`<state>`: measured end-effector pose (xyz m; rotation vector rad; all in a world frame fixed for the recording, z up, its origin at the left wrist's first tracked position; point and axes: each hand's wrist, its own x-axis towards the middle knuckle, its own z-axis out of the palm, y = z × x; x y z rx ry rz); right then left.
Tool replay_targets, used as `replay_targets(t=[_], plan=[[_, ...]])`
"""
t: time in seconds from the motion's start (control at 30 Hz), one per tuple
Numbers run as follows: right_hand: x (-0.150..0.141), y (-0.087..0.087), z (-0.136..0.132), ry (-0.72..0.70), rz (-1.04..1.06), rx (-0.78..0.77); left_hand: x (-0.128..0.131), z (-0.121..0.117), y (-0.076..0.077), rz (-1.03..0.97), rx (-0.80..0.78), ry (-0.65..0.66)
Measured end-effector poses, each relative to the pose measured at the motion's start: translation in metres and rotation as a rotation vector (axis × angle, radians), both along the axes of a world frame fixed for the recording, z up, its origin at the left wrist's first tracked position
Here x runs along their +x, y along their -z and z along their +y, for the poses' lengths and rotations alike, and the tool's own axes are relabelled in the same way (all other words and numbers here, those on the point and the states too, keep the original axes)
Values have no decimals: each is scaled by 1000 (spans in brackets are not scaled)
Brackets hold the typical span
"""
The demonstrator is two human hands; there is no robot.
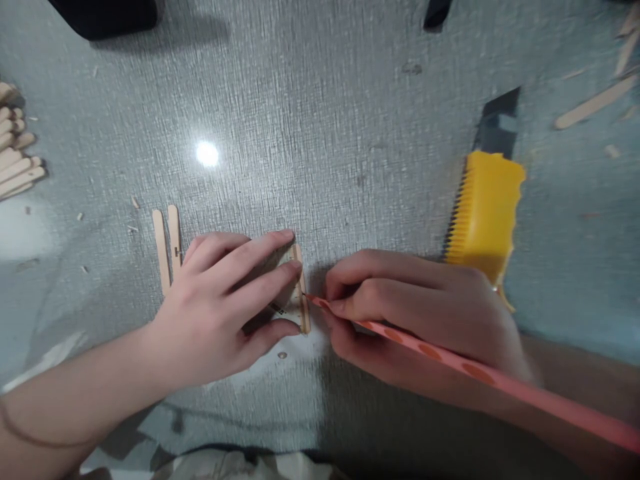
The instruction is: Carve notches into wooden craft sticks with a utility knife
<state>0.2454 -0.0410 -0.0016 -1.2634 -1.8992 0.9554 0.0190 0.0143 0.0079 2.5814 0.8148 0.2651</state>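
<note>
My right hand (400, 307) is closed round a pink pencil (430, 351) with orange dots. The pencil's tip touches or nearly touches the side of a wooden craft stick (303, 307). Over that stick lies my left hand (215, 293), its fingertips and thumb holding it against the table; a second stick seems to lie close along it. Beneath the left palm is something with dark marks, mostly hidden. Two more craft sticks (161, 250) lie left of this hand, one bearing a small dark mark. A yellow utility knife (487, 213), blade out, rests beyond my right hand.
A pile of craft sticks (17, 163) is at the left edge. Another stick (595, 102) and broken pieces lie at the upper right. Black objects stand at the top left (110, 17) and top right (437, 12). Small wood chips are scattered on the grey table (340, 133).
</note>
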Motion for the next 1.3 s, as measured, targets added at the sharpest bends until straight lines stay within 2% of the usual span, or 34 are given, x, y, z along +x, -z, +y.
replay_targets(t=[0.43,0.63,1.1,1.3], plan=[[0,-1,2,-3,23,1,0,0,-1,4,-13,4],[0,-2,4,87,32,19,0,-1,-2,8,-9,3],[0,0,3,27,0,30,1,-1,-1,-14,-15,7],[0,0,2,56,-13,35,1,0,-1,-8,-21,4]])
